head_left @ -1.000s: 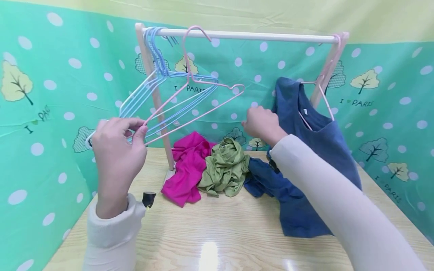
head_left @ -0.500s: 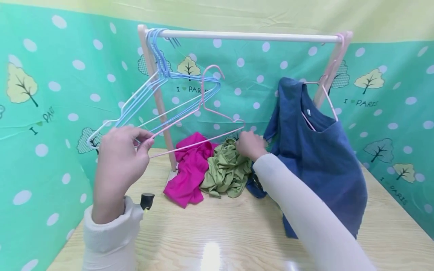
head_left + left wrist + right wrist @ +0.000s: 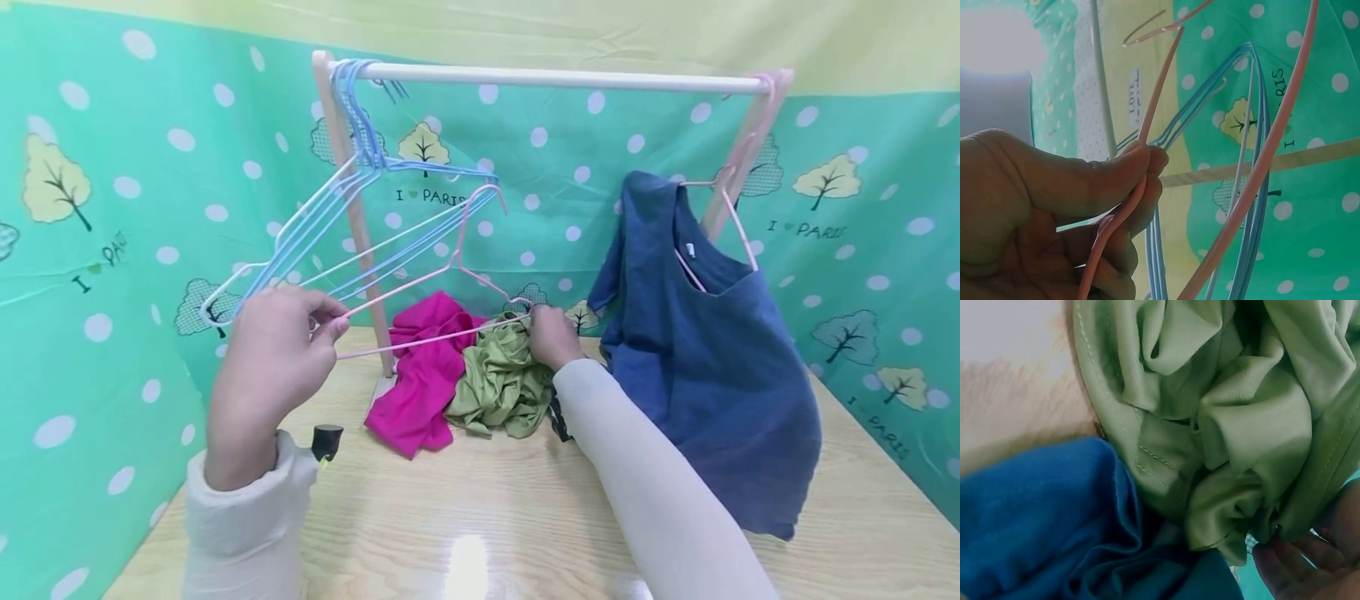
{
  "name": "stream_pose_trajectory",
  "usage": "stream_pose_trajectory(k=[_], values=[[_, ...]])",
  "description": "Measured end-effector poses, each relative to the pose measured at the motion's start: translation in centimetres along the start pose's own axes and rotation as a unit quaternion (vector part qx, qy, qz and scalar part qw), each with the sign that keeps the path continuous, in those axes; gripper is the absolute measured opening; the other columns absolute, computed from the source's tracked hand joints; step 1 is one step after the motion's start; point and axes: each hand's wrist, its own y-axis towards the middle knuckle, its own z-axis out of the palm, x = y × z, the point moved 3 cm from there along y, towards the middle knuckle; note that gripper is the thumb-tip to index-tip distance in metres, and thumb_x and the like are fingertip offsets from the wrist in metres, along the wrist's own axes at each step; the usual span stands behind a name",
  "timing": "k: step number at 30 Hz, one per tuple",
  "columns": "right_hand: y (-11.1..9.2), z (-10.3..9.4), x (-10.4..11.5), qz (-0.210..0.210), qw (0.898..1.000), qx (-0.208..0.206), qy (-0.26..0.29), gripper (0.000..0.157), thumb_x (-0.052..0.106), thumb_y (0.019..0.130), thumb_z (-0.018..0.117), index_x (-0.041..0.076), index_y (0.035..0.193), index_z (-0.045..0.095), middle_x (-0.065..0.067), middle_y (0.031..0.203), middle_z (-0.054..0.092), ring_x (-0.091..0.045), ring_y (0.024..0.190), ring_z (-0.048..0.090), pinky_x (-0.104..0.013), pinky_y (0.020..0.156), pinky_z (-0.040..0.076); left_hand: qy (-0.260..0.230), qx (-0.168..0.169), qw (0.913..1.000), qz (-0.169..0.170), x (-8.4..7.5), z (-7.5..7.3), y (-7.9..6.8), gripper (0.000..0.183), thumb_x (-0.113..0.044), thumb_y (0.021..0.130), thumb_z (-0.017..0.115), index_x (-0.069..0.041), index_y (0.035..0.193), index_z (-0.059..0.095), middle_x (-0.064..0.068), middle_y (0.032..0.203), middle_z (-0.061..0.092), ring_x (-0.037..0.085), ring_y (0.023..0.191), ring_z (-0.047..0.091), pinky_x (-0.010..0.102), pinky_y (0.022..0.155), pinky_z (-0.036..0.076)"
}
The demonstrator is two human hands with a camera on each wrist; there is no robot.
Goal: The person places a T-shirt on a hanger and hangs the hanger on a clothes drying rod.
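My left hand (image 3: 288,367) pinches one lower corner of a pink clothes hanger (image 3: 408,287) between thumb and fingers. In the left wrist view the pink wire (image 3: 1124,209) runs through the grip. The hanger is off the rail, its hook pointing up. My right hand (image 3: 553,335) is at the right upper edge of a crumpled olive-green garment (image 3: 495,379), close to the hanger's far end. In the right wrist view the fingertips (image 3: 1279,559) meet the green cloth's edge; whether they pinch it cannot be told. A magenta garment (image 3: 420,383) lies left of the green one.
A rack with a white rail (image 3: 555,77) stands behind. Several blue hangers (image 3: 367,133) hang at its left end. A navy top (image 3: 712,358) hangs at the right on a pink hanger (image 3: 738,229). Blue cloth (image 3: 1054,512) lies beside the green garment on the wooden table (image 3: 420,517).
The pink hanger has come down from rail height to just above the garments, still in my left hand. My right hand has moved down and left from beside the navy top to the green garment.
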Motion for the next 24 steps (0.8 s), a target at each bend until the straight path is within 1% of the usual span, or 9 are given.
stream_pose_trajectory(k=[4, 6, 8, 10, 12, 15, 17, 19, 24], values=[[0.1, 0.0, -0.6, 0.022, 1.0, 0.009, 0.018, 0.011, -0.006, 0.099, 0.051, 0.002, 0.103, 0.057, -0.01, 0.076, 0.05, -0.022, 0.061, 0.05, -0.036, 0.054, 0.041, 0.004, -0.005, 0.9999, 0.008, 0.0, 0.0, 0.1, 0.011, -0.005, 0.094, 0.069, 0.0, 0.097, 0.078, 0.011, 0.083, 0.072, 0.031, 0.079, 0.055, 0.04, 0.069, 0.038], [0.0, -0.2, -0.8, 0.032, 0.999, 0.012, 0.035, 0.01, -0.003, 0.101, 0.05, 0.005, 0.095, 0.051, -0.008, 0.072, 0.044, -0.021, 0.059, 0.043, -0.036, 0.055, 0.038, 0.006, -0.005, 0.9999, 0.01, 0.0, 0.0, 0.0, 0.01, -0.005, 0.094, 0.069, 0.0, 0.096, 0.078, 0.01, 0.083, 0.072, 0.03, 0.078, 0.055, 0.04, 0.069, 0.037], [0.0, -0.4, -1.0, 0.036, 0.998, 0.01, 0.057, 0.022, -0.002, 0.102, 0.046, 0.008, 0.082, 0.044, -0.006, 0.068, 0.033, -0.02, 0.058, 0.032, -0.036, 0.056, 0.033, 0.008, -0.002, 0.9999, 0.01, 0.0, 0.0, 0.0, 0.011, -0.005, 0.094, 0.069, 0.0, 0.096, 0.078, 0.01, 0.083, 0.073, 0.03, 0.078, 0.055, 0.04, 0.068, 0.038], [0.0, -0.6, -1.2, 0.05, 0.994, -0.006, 0.096, 0.029, 0.0, 0.103, 0.041, 0.01, 0.076, 0.039, -0.005, 0.068, 0.03, -0.02, 0.059, 0.029, -0.036, 0.059, 0.031, 0.009, 0.001, 0.9999, 0.01, -0.1, 0.0, 0.0, 0.011, -0.004, 0.094, 0.069, 0.0, 0.097, 0.078, 0.011, 0.084, 0.073, 0.031, 0.079, 0.056, 0.04, 0.067, 0.039], [-0.2, -1.0, -1.4, 0.074, 0.985, -0.036, 0.149, 0.026, 0.0, 0.102, 0.04, 0.01, 0.078, 0.042, -0.005, 0.073, 0.036, -0.021, 0.064, 0.034, -0.036, 0.063, 0.034, 0.008, 0.004, 0.9999, 0.011, -0.1, 0.1, 0.0, 0.011, -0.004, 0.094, 0.068, 0.001, 0.097, 0.078, 0.011, 0.085, 0.074, 0.031, 0.08, 0.057, 0.04, 0.067, 0.039], [-0.5, -1.7, -1.4, 0.115, 0.959, -0.078, 0.249, 0.016, 0.004, 0.103, 0.042, 0.003, 0.099, 0.058, -0.011, 0.096, 0.054, -0.025, 0.081, 0.048, -0.039, 0.073, 0.043, 0.004, 0.004, 0.9999, 0.016, -0.2, 0.1, 0.0, 0.011, -0.003, 0.094, 0.068, 0.001, 0.097, 0.078, 0.012, 0.086, 0.074, 0.032, 0.081, 0.058, 0.04, 0.067, 0.04], [-0.8, -2.1, -1.1, 0.138, 0.938, -0.091, 0.306, 0.022, 0.008, 0.105, 0.046, 0.002, 0.12, 0.06, -0.014, 0.117, 0.057, -0.028, 0.091, 0.052, -0.041, 0.078, 0.045, -0.001, 0.005, 0.9998, 0.018, -0.3, 0.2, 0.0, 0.011, -0.003, 0.094, 0.069, 0.001, 0.097, 0.078, 0.013, 0.086, 0.074, 0.031, 0.081, 0.058, 0.04, 0.067, 0.041], [-1.1, -2.3, -0.7, 0.153, 0.919, -0.092, 0.351, 0.029, 0.011, 0.106, 0.047, 0.003, 0.132, 0.058, -0.017, 0.128, 0.057, -0.03, 0.091, 0.054, -0.042, 0.078, 0.046, -0.003, 0.007, 0.9998, 0.018, -0.4, 0.3, 0.1, 0.011, -0.003, 0.094, 0.069, 0.001, 0.098, 0.078, 0.013, 0.087, 0.074, 0.031, 0.08, 0.058, 0.04, 0.065, 0.041], [-2.0, -2.7, 0.7, 0.18, 0.878, -0.11, 0.43, 0.028, 0.008, 0.104, 0.051, 0.006, 0.13, 0.061, -0.016, 0.13, 0.057, -0.028, 0.1, 0.058, -0.039, 0.081, 0.05, -0.003, 0.006, 0.9999, 0.013, -0.7, 0.8, 0.3, 0.011, -0.002, 0.093, 0.068, 0.002, 0.097, 0.077, 0.014, 0.086, 0.073, 0.033, 0.081, 0.058, 0.043, 0.069, 0.042]])
